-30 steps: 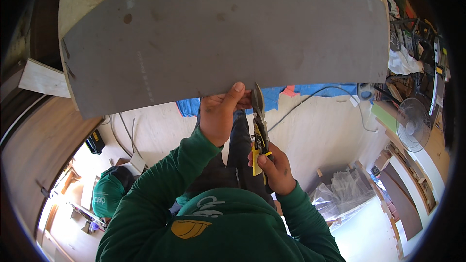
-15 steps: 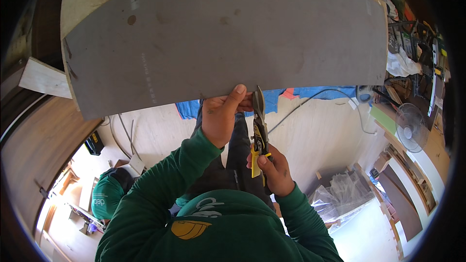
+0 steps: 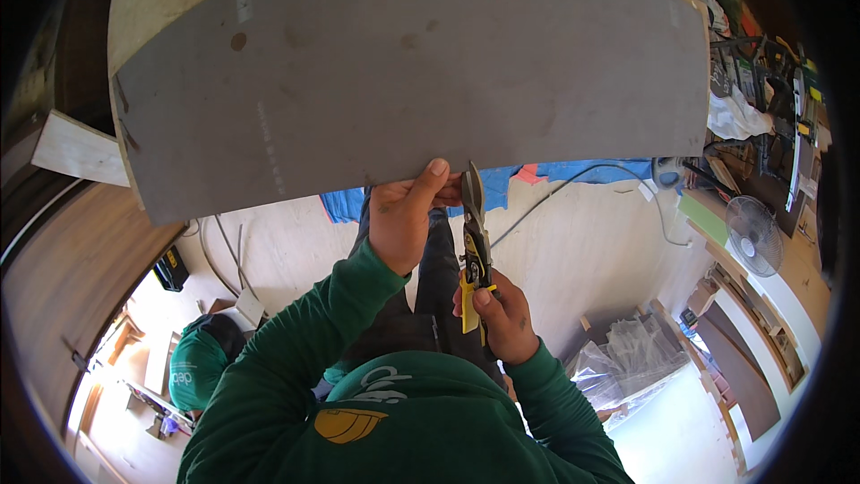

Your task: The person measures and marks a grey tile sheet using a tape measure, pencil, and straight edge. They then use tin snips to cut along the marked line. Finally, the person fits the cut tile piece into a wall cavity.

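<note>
Fingers [image 3: 446,191] beside blades [image 3: 475,190]
Left hand [image 3: 400,220] pinches grey sheet [image 3: 430,81] at its near edge; right hand [image 3: 507,315], closed round snips [image 3: 477,246], could, slipping, nick those fingers.

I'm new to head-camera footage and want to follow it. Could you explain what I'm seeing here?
There is no robot here: these are a person's bare hands. A wide fisheye camera worn on the head looks down, so straight edges bend and the rim is dark. Your left is the person's left.

A large grey sheet with brownish spots lies over a paler surface. The left hand is at its near edge, thumb uppermost; what its fingers pinch is unclear. The right hand holds yellow-handled snips, blades pointing toward that edge.

Farther off are a fan and another person in green.
</note>
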`<control>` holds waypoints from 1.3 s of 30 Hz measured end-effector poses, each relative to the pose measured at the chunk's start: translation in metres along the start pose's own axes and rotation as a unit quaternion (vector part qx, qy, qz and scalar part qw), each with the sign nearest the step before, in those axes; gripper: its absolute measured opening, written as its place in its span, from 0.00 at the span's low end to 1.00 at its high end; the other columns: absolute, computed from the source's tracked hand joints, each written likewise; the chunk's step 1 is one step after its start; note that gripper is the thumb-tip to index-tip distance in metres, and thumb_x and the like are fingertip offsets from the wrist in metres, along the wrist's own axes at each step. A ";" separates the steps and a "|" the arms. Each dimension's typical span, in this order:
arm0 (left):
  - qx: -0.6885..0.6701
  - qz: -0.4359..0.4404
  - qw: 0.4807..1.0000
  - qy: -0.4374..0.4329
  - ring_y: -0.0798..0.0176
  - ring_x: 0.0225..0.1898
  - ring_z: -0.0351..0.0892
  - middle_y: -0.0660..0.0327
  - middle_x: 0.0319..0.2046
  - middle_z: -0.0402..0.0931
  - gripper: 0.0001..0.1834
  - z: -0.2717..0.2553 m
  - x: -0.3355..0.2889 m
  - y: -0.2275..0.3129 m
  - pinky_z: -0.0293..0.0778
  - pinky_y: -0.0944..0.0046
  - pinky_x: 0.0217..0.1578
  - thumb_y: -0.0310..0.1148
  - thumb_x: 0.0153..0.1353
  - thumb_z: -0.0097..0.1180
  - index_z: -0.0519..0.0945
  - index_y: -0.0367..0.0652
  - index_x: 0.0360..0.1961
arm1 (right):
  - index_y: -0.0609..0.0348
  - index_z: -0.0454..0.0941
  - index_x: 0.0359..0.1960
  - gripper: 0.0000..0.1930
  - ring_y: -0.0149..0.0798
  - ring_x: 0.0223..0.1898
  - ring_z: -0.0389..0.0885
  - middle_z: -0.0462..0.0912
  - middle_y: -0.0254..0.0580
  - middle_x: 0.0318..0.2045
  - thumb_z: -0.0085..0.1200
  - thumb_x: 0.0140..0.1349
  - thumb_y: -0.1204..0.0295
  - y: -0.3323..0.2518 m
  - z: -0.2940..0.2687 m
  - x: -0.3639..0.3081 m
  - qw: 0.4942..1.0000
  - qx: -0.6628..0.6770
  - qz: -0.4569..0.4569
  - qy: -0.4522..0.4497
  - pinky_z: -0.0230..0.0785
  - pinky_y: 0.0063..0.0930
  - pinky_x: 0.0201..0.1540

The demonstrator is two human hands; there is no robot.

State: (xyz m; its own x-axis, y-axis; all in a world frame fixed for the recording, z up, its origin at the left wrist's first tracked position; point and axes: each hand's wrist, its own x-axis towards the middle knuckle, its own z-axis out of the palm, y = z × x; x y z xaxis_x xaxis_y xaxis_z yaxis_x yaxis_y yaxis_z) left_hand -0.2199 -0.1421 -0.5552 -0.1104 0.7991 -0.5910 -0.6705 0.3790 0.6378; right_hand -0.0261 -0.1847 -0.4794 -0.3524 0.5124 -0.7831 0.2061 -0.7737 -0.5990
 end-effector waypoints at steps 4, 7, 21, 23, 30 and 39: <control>-0.003 0.002 1.000 -0.007 0.61 0.40 0.88 0.52 0.40 0.88 0.21 0.000 0.001 0.001 0.83 0.61 0.47 0.41 0.78 0.52 0.85 0.30 0.49 | 0.67 0.77 0.44 0.29 0.31 0.35 0.81 0.83 0.40 0.31 0.54 0.72 0.46 -0.001 -0.001 0.000 1.000 -0.010 -0.001 0.006 0.73 0.27 0.41; -0.007 -0.003 1.000 -0.010 0.61 0.41 0.88 0.52 0.40 0.88 0.21 0.000 0.000 0.001 0.83 0.61 0.48 0.41 0.78 0.52 0.85 0.30 0.49 | 0.67 0.77 0.43 0.29 0.31 0.34 0.81 0.82 0.40 0.30 0.55 0.72 0.46 0.000 -0.001 -0.001 1.000 -0.012 0.000 0.015 0.73 0.27 0.39; 0.011 0.002 1.000 0.004 0.60 0.41 0.88 0.52 0.41 0.88 0.21 -0.002 0.000 0.000 0.83 0.60 0.48 0.40 0.77 0.53 0.85 0.29 0.49 | 0.68 0.78 0.39 0.27 0.30 0.30 0.80 0.82 0.39 0.27 0.56 0.72 0.48 0.000 0.000 -0.003 0.999 -0.018 -0.011 0.024 0.72 0.26 0.34; 0.009 0.003 1.000 0.000 0.60 0.41 0.88 0.52 0.41 0.88 0.21 -0.001 0.000 0.001 0.83 0.60 0.48 0.40 0.77 0.53 0.85 0.30 0.49 | 0.68 0.78 0.38 0.27 0.30 0.30 0.80 0.82 0.39 0.26 0.56 0.72 0.48 0.000 0.000 -0.003 0.999 -0.019 -0.012 0.027 0.71 0.26 0.34; -0.023 -0.012 0.999 0.041 0.59 0.39 0.85 0.52 0.37 0.86 0.20 0.009 -0.004 0.003 0.79 0.59 0.45 0.40 0.77 0.52 0.85 0.30 0.44 | 0.68 0.78 0.39 0.26 0.29 0.28 0.79 0.81 0.37 0.25 0.57 0.72 0.50 0.001 0.000 -0.005 0.999 -0.028 -0.014 0.031 0.70 0.25 0.32; 0.047 0.035 0.997 0.049 0.67 0.30 0.76 0.60 0.31 0.81 0.16 0.007 -0.005 -0.001 0.72 0.65 0.35 0.39 0.76 0.56 0.85 0.35 0.39 | 0.70 0.77 0.51 0.29 0.31 0.36 0.82 0.83 0.40 0.34 0.57 0.72 0.49 -0.007 -0.002 -0.010 1.000 0.000 0.022 0.018 0.74 0.26 0.41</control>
State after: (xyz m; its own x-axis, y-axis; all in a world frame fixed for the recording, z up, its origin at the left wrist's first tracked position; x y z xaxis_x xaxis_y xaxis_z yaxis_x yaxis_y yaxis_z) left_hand -0.2140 -0.1431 -0.5494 -0.2292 0.7773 -0.5859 -0.5872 0.3696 0.7201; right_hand -0.0224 -0.1837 -0.4672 -0.3103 0.4910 -0.8140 0.2197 -0.7961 -0.5640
